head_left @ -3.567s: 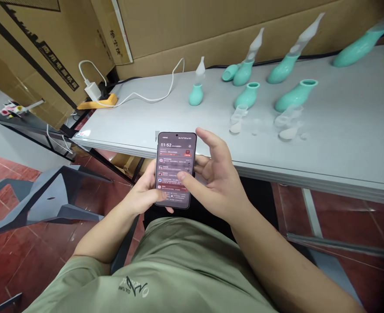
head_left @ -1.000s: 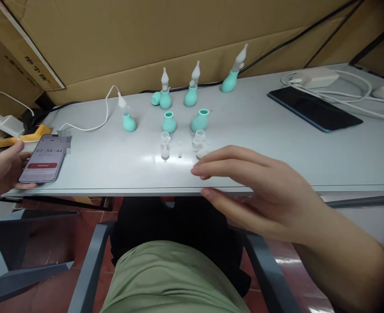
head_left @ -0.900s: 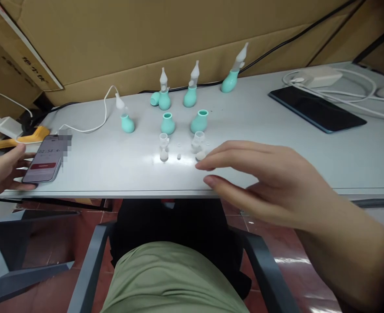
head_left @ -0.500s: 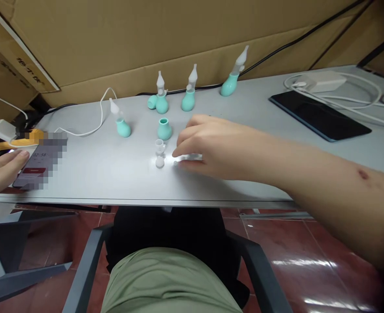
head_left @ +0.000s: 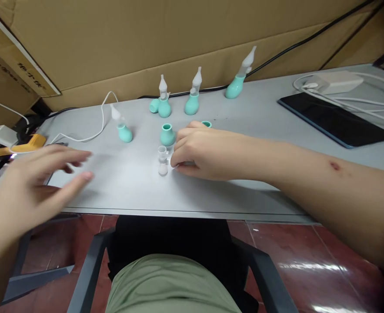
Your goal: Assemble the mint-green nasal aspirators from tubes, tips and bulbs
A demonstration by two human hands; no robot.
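My right hand (head_left: 195,150) is low over the middle of the table, thumb and fingers pinched together. What lies between them is mostly hidden; a bit of clear plastic shows by the fingertips. Just left of them stands a small clear plastic cup-shaped part (head_left: 162,152), with a whitish round piece (head_left: 162,169) in front. Behind these sits an open teal rubber bulb (head_left: 167,135). The rim of another teal bulb (head_left: 206,124) peeks out beyond my right hand. My left hand (head_left: 45,182) hovers over the table's left side, fingers apart and holding nothing.
Nasal aspirators with teal bulbs and white tips stand at the back, one (head_left: 192,98) near the middle, another (head_left: 237,80) farther right. One more (head_left: 122,126) leans at left. A black phone (head_left: 335,119) and a white charger (head_left: 337,82) lie right; cardboard (head_left: 178,39) walls the back.
My left hand has come away from the phone at the left and moved right over the table. My right hand's fingers have closed together near the small clear parts.
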